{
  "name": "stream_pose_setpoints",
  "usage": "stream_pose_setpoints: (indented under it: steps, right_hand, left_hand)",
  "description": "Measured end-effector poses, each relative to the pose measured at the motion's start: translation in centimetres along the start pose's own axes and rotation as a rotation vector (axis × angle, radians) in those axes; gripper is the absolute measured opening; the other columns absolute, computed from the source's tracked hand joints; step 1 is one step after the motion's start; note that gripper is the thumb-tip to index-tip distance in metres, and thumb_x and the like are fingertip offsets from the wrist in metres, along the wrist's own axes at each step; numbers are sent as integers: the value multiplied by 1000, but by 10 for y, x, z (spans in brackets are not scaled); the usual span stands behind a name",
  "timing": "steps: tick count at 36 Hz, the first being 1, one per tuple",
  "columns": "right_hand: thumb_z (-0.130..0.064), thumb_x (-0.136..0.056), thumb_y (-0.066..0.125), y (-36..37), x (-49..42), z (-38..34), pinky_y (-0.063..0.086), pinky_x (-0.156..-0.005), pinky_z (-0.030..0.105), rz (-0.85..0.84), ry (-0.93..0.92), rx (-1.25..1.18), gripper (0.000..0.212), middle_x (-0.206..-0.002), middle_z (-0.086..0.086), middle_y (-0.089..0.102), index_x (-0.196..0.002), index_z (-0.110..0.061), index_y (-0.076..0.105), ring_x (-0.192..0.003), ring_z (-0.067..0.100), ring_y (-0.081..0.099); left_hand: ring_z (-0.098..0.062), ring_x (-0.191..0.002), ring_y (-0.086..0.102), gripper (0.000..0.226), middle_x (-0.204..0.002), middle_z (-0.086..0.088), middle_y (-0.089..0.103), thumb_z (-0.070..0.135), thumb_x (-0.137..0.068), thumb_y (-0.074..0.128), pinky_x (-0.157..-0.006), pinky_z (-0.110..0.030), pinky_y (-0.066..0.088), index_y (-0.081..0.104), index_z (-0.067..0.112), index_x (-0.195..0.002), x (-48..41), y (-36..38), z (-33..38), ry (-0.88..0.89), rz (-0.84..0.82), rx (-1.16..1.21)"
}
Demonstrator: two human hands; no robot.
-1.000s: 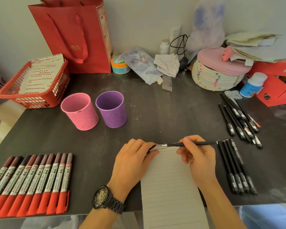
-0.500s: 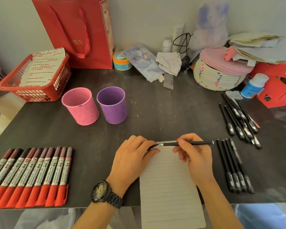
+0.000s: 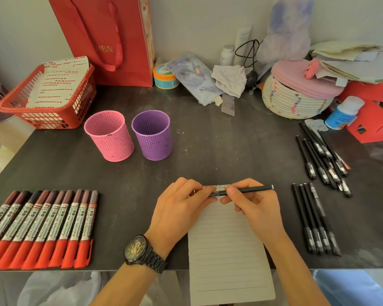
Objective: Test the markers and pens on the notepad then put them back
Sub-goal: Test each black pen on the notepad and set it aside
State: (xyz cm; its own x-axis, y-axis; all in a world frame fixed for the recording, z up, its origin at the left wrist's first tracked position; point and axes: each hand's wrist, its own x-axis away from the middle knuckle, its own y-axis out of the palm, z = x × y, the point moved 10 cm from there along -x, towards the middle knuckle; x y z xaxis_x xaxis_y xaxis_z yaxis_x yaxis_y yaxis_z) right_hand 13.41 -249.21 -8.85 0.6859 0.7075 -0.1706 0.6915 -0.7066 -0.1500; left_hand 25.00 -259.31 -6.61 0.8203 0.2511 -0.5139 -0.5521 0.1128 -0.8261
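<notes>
A lined notepad point(image 3: 228, 250) lies at the table's front edge, hanging over it. My right hand point(image 3: 255, 208) grips a black pen point(image 3: 252, 190) held level over the pad's top edge. My left hand point(image 3: 179, 206) pinches the pen's left end, where the cap sits; fingers hide the join. A row of several red markers point(image 3: 42, 226) lies at the front left. Black pens lie in a neat row point(image 3: 314, 219) at the right and in a loose pile point(image 3: 323, 155) behind it. A pink cup point(image 3: 108, 135) and a purple cup point(image 3: 152, 134) stand behind the pad.
A red basket point(image 3: 47, 100) with papers sits at the back left, a red gift bag point(image 3: 111, 40) behind it. A woven pink-lidded basket point(image 3: 296, 93), a white bottle point(image 3: 343, 113), a red box point(image 3: 376, 113) and loose clutter line the back right.
My right hand has slid the pen leftward toward my left hand, so the hands are closer together. The view has tilted slightly.
</notes>
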Motion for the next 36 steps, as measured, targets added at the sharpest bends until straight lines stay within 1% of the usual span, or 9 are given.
stream_pose_setpoints:
  steps: [9,11,14,19,23,27,31,33,36]
  right_hand:
    - [-21,-93,70,5,0,-2,54,-59,20,-49,19,23,9,-83,-3,78,-94,-30,73,-73,15,72]
    - [-24,-91,72,6,0,-1,56,-59,27,-48,27,49,9,-85,-4,77,-94,-32,74,-73,17,71]
    - [-25,-88,77,11,0,1,56,-63,41,-58,48,93,10,-90,-5,75,-93,-33,76,-73,21,68]
    - [-23,-90,74,-5,3,-8,52,-55,21,1,76,69,12,-89,-4,75,-98,-31,75,-63,16,67]
    - [-38,-89,71,-45,10,-23,53,-56,22,3,127,49,6,-80,2,73,-92,-33,72,-64,12,68]
    - [-28,-98,59,-110,21,-21,60,-71,27,51,273,56,13,-91,2,73,-91,-24,70,-87,17,73]
    - [-29,-97,61,-176,32,-16,63,-72,31,61,394,307,15,-73,0,71,-95,-14,63,-76,17,74]
    - [-35,-93,67,-198,37,-10,63,-72,33,-3,458,511,15,-71,-5,72,-94,-21,61,-69,12,73]
    - [-42,-89,72,-216,43,1,54,-67,25,-65,525,796,20,-74,-14,73,-98,-34,56,-62,5,71]
  left_hand:
    - [-16,-73,54,26,-90,0,63,25,-85,75,-50,-30,48,74,16,-109,2,3,2,45,22,-53]
    - [-14,-73,53,22,-90,2,63,30,-93,66,-51,-29,47,74,19,-110,1,3,2,46,31,-41]
    - [-13,-75,54,33,-92,6,65,40,-98,52,-54,-28,47,72,24,-118,0,4,1,29,25,-13]
    - [-5,-93,58,63,-106,19,64,61,-90,53,-70,-23,51,48,30,-145,3,18,-20,-199,-152,72]
    - [-4,-94,58,44,-103,23,63,63,-91,49,-75,-20,47,63,37,-123,3,17,-19,-199,-146,67]
    - [-2,-90,58,47,-97,23,63,62,-94,40,-72,-21,49,60,34,-126,3,16,-20,-220,-135,87]
    - [-3,-91,59,49,-98,22,63,59,-95,40,-72,-23,51,55,31,-131,3,17,-22,-247,-140,109]
    - [-3,-92,58,51,-99,22,63,58,-92,41,-72,-23,50,53,31,-133,3,19,-24,-261,-149,108]
    - [-1,-92,56,51,-99,23,62,59,-92,42,-72,-22,48,50,32,-134,4,22,-26,-275,-170,102]
